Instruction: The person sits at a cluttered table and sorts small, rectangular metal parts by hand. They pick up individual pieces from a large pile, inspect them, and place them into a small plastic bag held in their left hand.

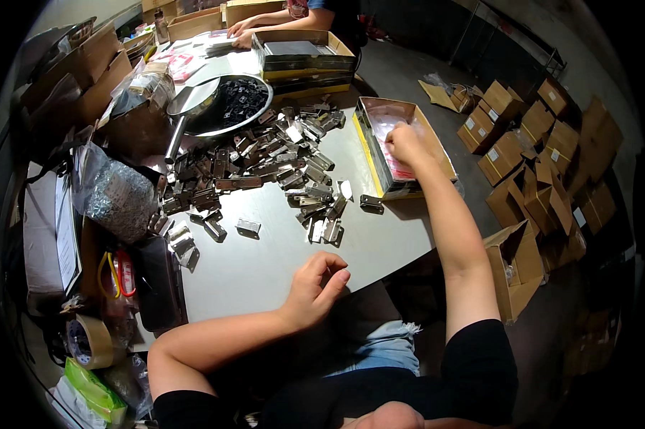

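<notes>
My right hand (405, 145) reaches into an open cardboard box (370, 154) holding clear plastic bags with pink-red print (399, 170). Its fingers are closed, and their tips are hidden against the bags. Over the table's near edge, my left hand (314, 292) is loosely curled, thumb apart from the fingers, with nothing visible in it. Beyond it lies a spread pile of small metal brackets (265, 161). One bracket (248, 227) lies apart on the near side, and a darker one (371, 203) sits beside the box.
A metal pan (266, 107) of small black parts stands behind the pile. At left are a bag of small metal pieces (118, 193), scissors (126, 273) and a tape roll (90, 342). Another person's hands (242, 32) work at the far end. Cardboard cartons (504, 157) cover the right floor.
</notes>
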`<state>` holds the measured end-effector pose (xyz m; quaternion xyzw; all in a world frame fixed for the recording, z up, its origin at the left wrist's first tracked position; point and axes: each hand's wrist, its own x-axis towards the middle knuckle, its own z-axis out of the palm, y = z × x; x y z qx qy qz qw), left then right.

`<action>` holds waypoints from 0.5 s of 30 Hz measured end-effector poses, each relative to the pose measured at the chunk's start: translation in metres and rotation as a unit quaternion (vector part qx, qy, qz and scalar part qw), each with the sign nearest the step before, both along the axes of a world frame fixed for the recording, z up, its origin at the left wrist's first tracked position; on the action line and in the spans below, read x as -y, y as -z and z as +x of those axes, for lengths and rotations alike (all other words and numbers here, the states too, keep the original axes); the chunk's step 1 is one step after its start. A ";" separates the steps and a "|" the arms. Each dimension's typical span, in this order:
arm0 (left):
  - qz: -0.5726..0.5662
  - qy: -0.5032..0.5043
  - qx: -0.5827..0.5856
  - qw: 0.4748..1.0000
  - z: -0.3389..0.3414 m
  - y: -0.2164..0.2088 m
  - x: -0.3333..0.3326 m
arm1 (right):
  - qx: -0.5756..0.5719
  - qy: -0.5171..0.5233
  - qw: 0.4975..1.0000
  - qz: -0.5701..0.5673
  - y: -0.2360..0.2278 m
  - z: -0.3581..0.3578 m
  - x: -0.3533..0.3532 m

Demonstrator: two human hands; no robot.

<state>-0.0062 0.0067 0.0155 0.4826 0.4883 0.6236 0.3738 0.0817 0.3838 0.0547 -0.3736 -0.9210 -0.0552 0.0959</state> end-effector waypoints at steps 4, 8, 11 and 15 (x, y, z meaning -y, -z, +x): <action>-0.003 0.000 0.001 1.000 0.000 -0.003 0.002 | -0.103 0.004 0.993 0.055 -0.021 0.022 0.028; -0.016 0.037 0.042 0.998 -0.001 0.009 0.003 | -0.277 -0.109 0.954 0.037 -0.047 0.054 0.079; 0.004 0.085 0.157 0.984 0.000 0.004 -0.002 | -0.315 -0.250 0.914 -0.052 -0.062 0.079 0.156; -0.034 0.155 0.245 0.957 -0.004 0.002 -0.002 | -0.177 -0.441 0.858 -0.196 -0.063 0.092 0.245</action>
